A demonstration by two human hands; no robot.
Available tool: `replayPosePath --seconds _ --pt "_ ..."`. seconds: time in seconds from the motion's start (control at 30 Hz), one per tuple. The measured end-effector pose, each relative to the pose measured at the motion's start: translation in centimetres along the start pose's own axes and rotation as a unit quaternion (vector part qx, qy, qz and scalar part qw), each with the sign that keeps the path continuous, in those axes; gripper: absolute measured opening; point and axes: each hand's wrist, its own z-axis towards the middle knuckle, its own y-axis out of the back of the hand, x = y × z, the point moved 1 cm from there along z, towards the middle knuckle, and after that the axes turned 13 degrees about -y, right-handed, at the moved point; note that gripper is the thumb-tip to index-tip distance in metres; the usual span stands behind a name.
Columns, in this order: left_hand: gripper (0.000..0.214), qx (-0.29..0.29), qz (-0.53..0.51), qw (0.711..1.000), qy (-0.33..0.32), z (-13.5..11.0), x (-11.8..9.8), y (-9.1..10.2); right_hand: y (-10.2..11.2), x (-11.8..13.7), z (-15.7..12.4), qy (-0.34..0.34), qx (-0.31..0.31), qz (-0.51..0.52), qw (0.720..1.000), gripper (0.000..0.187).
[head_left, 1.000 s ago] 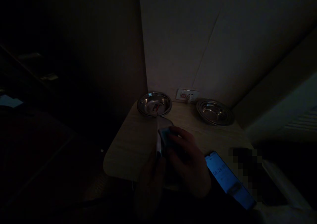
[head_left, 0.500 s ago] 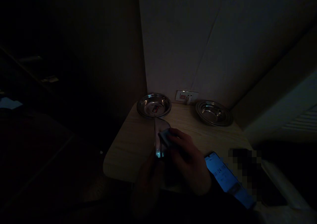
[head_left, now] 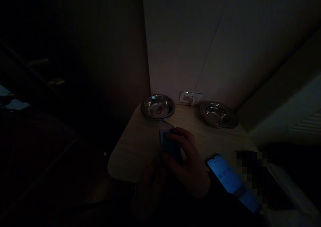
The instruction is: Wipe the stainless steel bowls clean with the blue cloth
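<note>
Low in the middle of the dim head view, my left hand [head_left: 149, 187] is closed around the lower end of a shiny metal piece [head_left: 164, 125]. Its top narrows to a corner and its right edge curves; too little light falls on it to tell its kind. My right hand [head_left: 189, 163] is closed with bent fingers over a blue cloth [head_left: 168, 143], pressed against the face of the metal piece. Shadow and my right fingers hide much of both. Just beyond the metal's tip sit round stainless steel dishes [head_left: 157, 115], nested, with a red-and-dark label inside.
More steel dishes [head_left: 218, 118] are stacked at the back right of the wooden table [head_left: 125, 153]. A lit phone [head_left: 225, 177] showing a timer lies to the right of my hand. A wall socket [head_left: 190, 97] with a plug is behind. Right of the phone lies a dark, partly blurred-out object.
My right hand has shifted the cloth down and left over the metal, covering more of its face. The view has moved slightly; the dishes and phone stay put.
</note>
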Motion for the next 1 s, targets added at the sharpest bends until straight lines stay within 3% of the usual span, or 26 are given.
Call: replayPosePath --seconds 0.17,0.47,0.6,0.67,0.87,1.0 --pt "0.058 0.031 0.005 0.999 0.016 -0.3 0.4 0.3 0.1 0.3 -0.1 0.005 0.009 -0.011 1.000 0.032" --pt "0.050 0.010 0.010 1.000 -0.001 -0.4 1.0 0.1 0.2 0.5 0.0 0.039 0.007 -0.031 0.999 0.031" --pt "0.043 -0.061 0.049 0.997 -0.028 -0.8 1.3 -0.2 0.0 0.0 -0.2 0.089 -0.014 -0.054 0.994 0.026" --pt "0.040 -0.090 0.062 0.993 -0.046 -1.0 1.6 0.0 0.2 -1.0 -0.3 0.081 -0.029 -0.042 0.995 0.022" --pt "0.034 -0.135 0.096 0.978 -0.125 -1.3 2.7 1.0 3.2 -4.8 0.6 0.009 -0.100 -0.081 0.992 0.021" --pt "0.031 -0.160 0.109 0.969 -0.153 -1.6 3.3 0.6 5.4 -3.9 2.4 0.037 -0.128 -0.146 0.980 0.026"
